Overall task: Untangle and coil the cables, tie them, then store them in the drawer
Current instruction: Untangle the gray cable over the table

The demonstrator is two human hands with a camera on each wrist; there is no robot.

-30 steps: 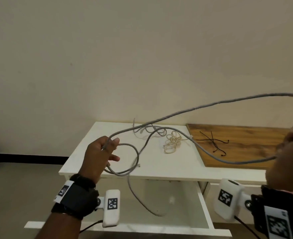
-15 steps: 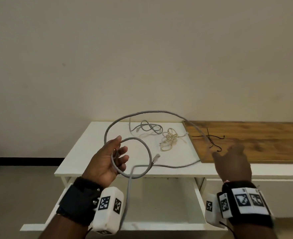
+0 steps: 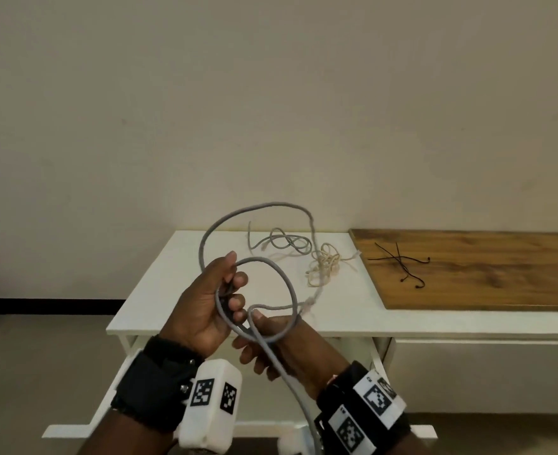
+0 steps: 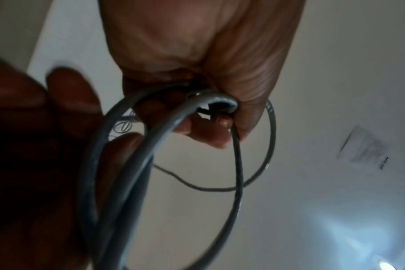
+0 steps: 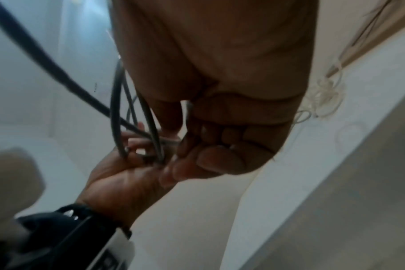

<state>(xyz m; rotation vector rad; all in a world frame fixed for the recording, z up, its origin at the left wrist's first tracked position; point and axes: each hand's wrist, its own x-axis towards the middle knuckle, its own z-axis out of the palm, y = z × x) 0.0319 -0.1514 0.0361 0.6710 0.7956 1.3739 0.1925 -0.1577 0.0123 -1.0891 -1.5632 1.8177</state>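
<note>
At lower centre of the head view, grey cable (image 3: 264, 267) loops are gripped in the curled left hand (image 3: 205, 303); the right hand (image 3: 271, 343), fingers bent, feeds its tail; coiling is judged underway; two tangles (image 3: 304, 254), ties (image 3: 402, 264) and open drawer (image 3: 107, 408) remain.

Blocking the way down into the open drawer (image 3: 116, 382): both hands, the left hand (image 3: 205, 310) and right hand (image 3: 271, 343) meeting just above it, with loops of the grey cable (image 3: 254, 208) arching up and a tail hanging into the opening. Lying across the back of the white table (image 3: 172, 290): a second grey cable (image 3: 284, 241) and a cream cord tangle (image 3: 323, 264). Resting on the wooden board (image 3: 501, 274): thin black ties (image 3: 402, 261). Staying free: the table's near left edge and the board's right part.
</note>
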